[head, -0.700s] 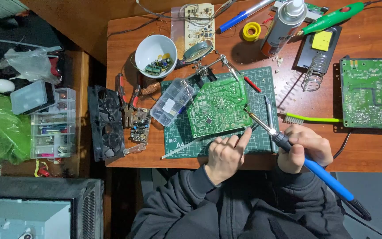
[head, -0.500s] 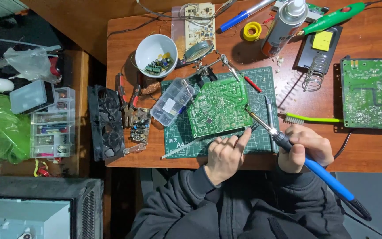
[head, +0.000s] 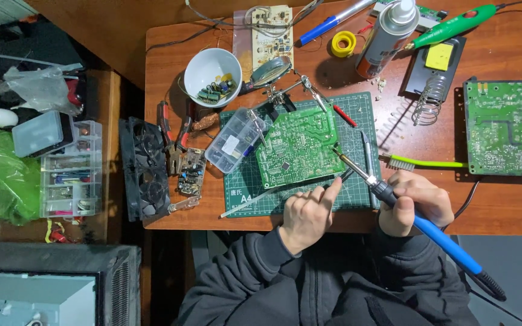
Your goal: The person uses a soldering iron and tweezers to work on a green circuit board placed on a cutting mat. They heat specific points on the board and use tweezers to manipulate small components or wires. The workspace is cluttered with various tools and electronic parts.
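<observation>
Brown wooden table [head: 502, 205], bearing green cutting mat [head: 357, 118]; white bowl [head: 212, 69] beyond mat's far-left corner, spray can [head: 388, 36] beyond far-right.

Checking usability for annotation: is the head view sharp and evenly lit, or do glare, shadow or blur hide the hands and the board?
Head view: sharp across the green circuit board on the cutting mat; left hand and right hand holding the blue-handled soldering iron are crisp, no motion blur. Lighting is soft; slight sheen on the brown wooden desk; the floor at left falls dark.

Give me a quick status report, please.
Right hand grips soldering iron, tip at green circuit board. Left hand holds thin rod. Nothing in between.
</observation>
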